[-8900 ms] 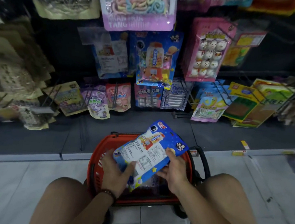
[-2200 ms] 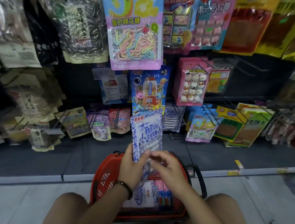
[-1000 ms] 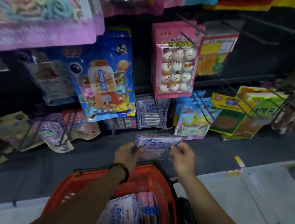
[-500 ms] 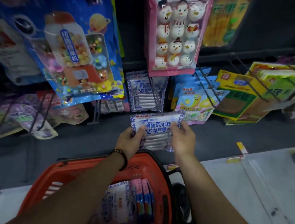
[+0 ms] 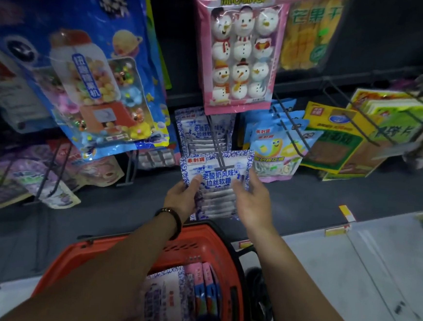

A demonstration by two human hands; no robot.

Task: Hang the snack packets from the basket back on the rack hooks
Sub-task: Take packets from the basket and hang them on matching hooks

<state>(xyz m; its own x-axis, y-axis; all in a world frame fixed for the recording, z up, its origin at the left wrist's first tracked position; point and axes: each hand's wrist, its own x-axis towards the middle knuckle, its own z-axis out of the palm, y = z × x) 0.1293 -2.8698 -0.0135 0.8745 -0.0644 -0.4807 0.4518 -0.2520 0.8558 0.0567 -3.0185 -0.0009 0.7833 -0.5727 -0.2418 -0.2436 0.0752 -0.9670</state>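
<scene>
Blue-and-white film, thin and crinkly: the packet (image 5: 216,176) looks light, floppy and a little slippery, so it is best taken by its flat top corners, either side of the hanging hole, not by the lumpy middle. The left hand (image 5: 181,196) does so, thumb pressed on the front near the left corner, fingers hidden behind. The right hand (image 5: 252,204) lies along the right edge, fingers fairly straight; whether it pinches or merely steadies I cannot tell, as it is blurred. The packet is upright between them, its top at the tip of a wire hook (image 5: 217,148) that carries matching packets (image 5: 195,131). Whether the hole is threaded is hard to make out. Below, the red basket (image 5: 199,235) holds more packets (image 5: 164,291), partly hidden by the forearms
</scene>
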